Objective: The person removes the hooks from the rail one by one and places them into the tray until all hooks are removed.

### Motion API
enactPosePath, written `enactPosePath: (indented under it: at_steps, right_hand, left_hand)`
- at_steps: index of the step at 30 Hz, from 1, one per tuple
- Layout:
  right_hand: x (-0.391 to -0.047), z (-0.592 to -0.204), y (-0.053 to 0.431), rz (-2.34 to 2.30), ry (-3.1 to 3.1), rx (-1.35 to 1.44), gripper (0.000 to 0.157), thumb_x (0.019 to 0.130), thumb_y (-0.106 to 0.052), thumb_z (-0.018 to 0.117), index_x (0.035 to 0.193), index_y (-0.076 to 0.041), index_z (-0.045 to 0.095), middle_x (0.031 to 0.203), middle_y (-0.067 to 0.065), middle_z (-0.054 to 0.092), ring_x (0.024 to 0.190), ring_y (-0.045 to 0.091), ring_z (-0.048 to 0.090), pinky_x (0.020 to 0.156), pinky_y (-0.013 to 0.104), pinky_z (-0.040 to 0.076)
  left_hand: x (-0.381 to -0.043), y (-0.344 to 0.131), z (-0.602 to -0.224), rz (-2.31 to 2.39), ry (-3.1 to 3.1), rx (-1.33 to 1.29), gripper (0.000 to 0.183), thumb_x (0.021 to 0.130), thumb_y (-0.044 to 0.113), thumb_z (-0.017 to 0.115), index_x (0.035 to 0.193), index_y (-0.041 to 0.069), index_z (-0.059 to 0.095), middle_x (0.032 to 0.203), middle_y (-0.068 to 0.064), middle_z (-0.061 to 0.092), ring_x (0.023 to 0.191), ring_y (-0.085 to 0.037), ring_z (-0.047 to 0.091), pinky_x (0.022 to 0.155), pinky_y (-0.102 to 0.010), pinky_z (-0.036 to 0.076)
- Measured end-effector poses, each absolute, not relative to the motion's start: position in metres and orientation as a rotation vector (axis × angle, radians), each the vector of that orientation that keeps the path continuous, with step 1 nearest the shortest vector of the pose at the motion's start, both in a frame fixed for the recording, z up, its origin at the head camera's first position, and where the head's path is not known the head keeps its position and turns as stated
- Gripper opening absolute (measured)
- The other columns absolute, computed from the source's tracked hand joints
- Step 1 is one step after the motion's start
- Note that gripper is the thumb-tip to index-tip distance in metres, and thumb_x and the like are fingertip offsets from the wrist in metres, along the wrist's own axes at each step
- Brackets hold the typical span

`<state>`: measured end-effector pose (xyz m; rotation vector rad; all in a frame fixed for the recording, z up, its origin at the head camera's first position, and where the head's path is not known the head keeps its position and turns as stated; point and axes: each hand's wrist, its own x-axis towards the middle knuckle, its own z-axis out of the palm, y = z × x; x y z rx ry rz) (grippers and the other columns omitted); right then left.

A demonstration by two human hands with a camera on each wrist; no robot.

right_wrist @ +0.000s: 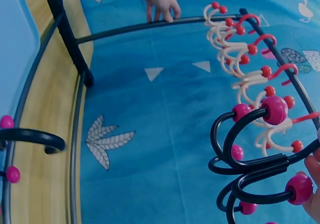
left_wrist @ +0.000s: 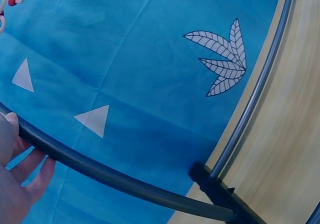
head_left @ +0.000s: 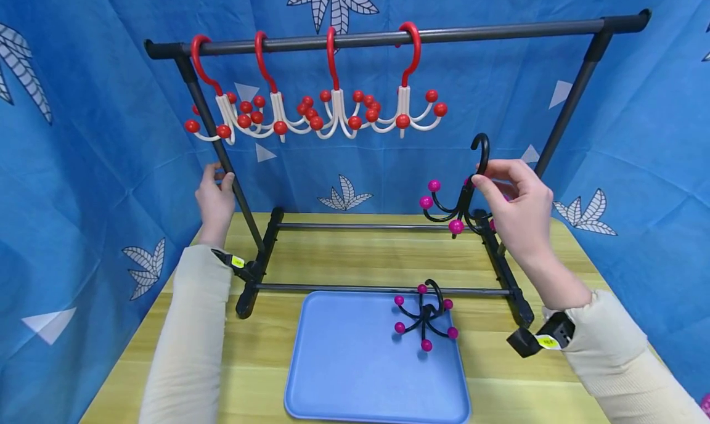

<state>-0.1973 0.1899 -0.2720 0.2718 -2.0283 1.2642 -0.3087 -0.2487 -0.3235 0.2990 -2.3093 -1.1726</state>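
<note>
My right hand (head_left: pixel 517 203) pinches a black multi-arm hook hanger (head_left: pixel 465 199) with magenta ball tips just below its curved hook. It hangs in the air below the top bar, near the right post. In the right wrist view its arms (right_wrist: pixel 260 166) loom close up. My left hand (head_left: pixel 215 196) grips the left post (head_left: pixel 202 113) of a dark garment rack, thumb on one side and fingers on the other, as the left wrist view shows. Several white hangers (head_left: pixel 337 106) with red hooks and red ball tips hang along the top bar (head_left: pixel 455 36), mostly toward its left.
On a blue tray (head_left: pixel 355 362) at the front lies another black hanger (head_left: pixel 426 316) with magenta tips, its hook up against the rack's lower front rail (head_left: pixel 355 288). The rack's feet stand on a wooden table (head_left: pixel 255 375). Behind hangs a blue leaf-patterned cloth (head_left: pixel 383 171).
</note>
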Motion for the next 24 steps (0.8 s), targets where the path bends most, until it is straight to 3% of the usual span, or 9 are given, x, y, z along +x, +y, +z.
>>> enactPosePath:
  at_steps: [8,16,24]
  right_hand:
    - [-0.179,-0.291,0.185,1.33,-1.995,0.334,0.018,0.082,-0.005,0.065,0.098,0.002,0.065,0.088,-0.014,0.059,0.083,0.001,0.059,0.076,0.01,0.046]
    - [-0.166,-0.313,0.179,1.347,-1.949,0.368,0.015,0.079,0.001,0.066,0.094,0.004,0.066,0.086,-0.011,0.061,0.08,0.0,0.062,0.074,0.012,0.048]
    - [-0.151,-0.332,0.174,1.349,-1.966,0.415,0.015,0.077,0.007,0.066,0.092,0.005,0.066,0.087,-0.011,0.061,0.08,0.0,0.062,0.065,0.009,0.047]
  left_hand:
    - [-0.31,-0.247,-0.328,-1.206,-2.266,0.301,0.035,0.097,0.025,0.041,0.127,0.008,0.043,0.119,-0.016,0.055,0.102,-0.029,0.054,0.086,-0.041,0.045]
    - [-0.31,-0.244,-0.325,-1.224,-2.283,0.317,0.035,0.095,0.012,0.044,0.13,0.008,0.04,0.12,-0.017,0.053,0.106,-0.028,0.053,0.09,-0.041,0.045]
    - [-0.312,-0.246,-0.326,-1.211,-2.289,0.306,0.036,0.095,0.011,0.045,0.131,0.008,0.039,0.12,-0.017,0.053,0.106,-0.029,0.053,0.09,-0.042,0.045]
